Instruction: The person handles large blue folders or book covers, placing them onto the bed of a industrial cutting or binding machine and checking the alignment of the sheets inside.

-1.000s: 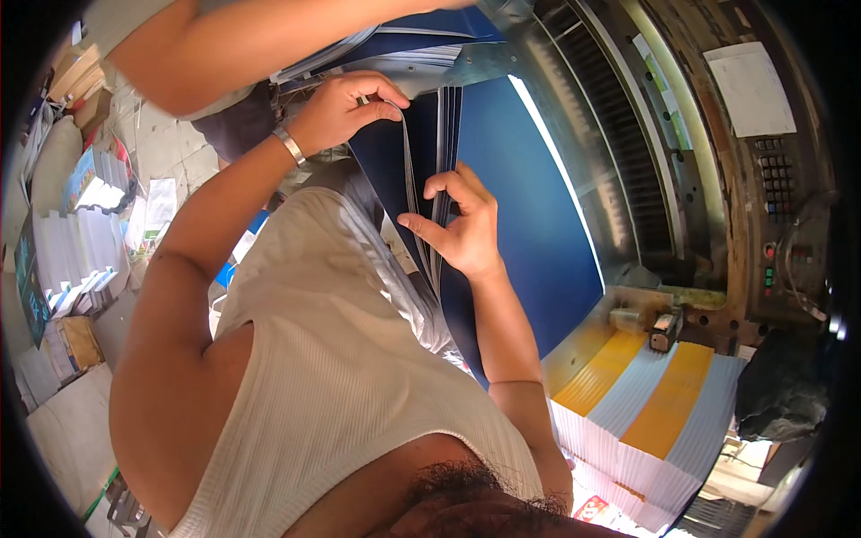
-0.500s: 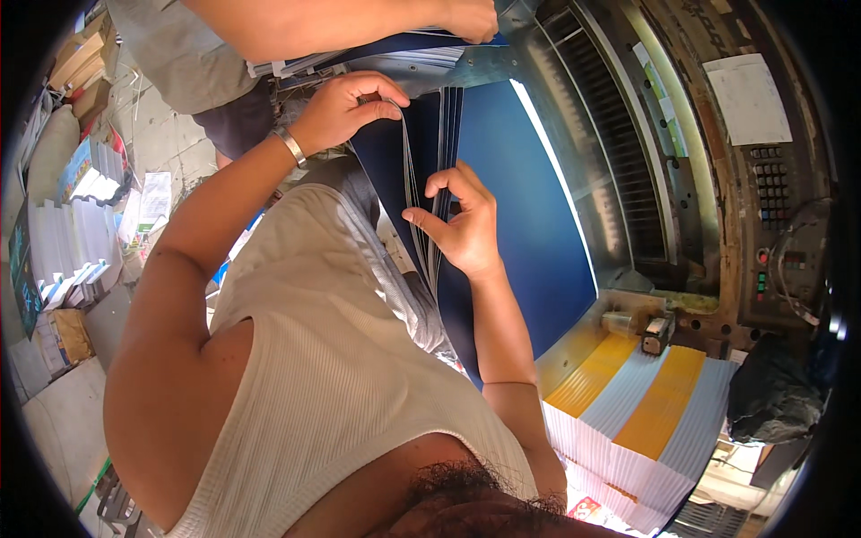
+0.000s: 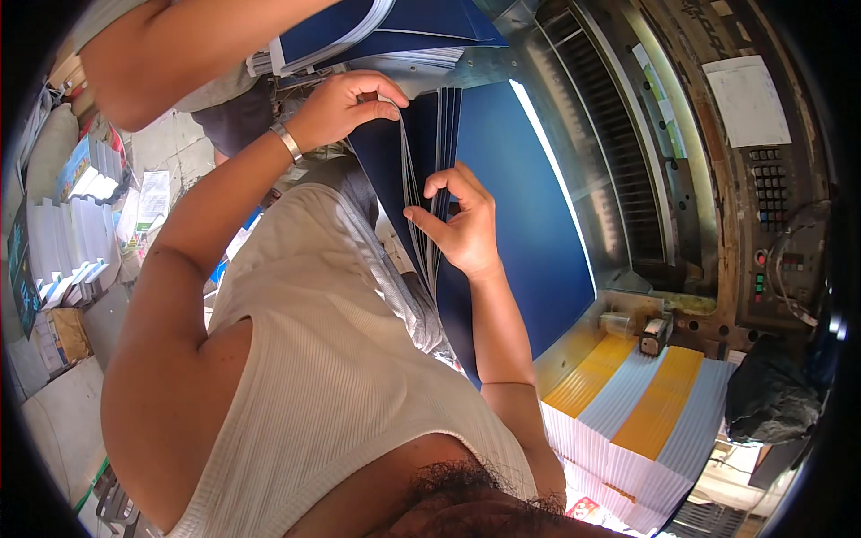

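Observation:
Dark blue cover sheets (image 3: 525, 215) lie on the metal bed of a machine, with a bundle of their edges lifted toward me. My left hand (image 3: 354, 112), a silver band at its wrist, pinches the far corner of the raised sheets between thumb and fingers. Lower down, my right hand (image 3: 465, 220) curls round the layered edges, thumb and forefinger apart on the near side. Its other fingers are partly hidden. Thin pale edges of several sheets fan out between the two hands.
Another person's arm (image 3: 179, 54) reaches across the far left over a second blue-covered stack (image 3: 404, 31). A machine panel with buttons (image 3: 771, 193) stands right. Yellow and white paper stacks (image 3: 641, 394) sit near right, a black bag (image 3: 771, 394) beside them. Books (image 3: 76, 238) pile up left.
The other person's arm has swung left and the hand has left the view; pages of the far stack now curve upward. My hands and the sheets barely move.

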The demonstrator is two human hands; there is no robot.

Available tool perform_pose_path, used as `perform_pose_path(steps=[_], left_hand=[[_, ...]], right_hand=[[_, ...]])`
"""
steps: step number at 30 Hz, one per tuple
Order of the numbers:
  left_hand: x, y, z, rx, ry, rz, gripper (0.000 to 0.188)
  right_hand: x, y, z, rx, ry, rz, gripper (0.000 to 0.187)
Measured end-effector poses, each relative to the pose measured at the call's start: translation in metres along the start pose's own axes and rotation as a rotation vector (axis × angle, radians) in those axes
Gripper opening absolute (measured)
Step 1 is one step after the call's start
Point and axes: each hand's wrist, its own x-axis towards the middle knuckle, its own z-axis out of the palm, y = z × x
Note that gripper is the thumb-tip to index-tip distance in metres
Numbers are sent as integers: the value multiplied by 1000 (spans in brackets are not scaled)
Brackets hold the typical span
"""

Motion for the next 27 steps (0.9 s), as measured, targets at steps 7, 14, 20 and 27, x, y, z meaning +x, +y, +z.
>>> perform_pose_path(steps=[7,14,20,27], left_hand=[[2,2,0,-26,-16,-25,15],[2,6,-2,3,-15,-10,15],[3,6,-3,-1,-14,-3,15],[3,8,-4,-1,-18,7,15]], right_hand=[[0,1,-3,16,8,-16,34],[0,3,-1,20,16,-39,34],[1,4,1,18,26,-55,33],[0,5,3,13,17,-26,32]])
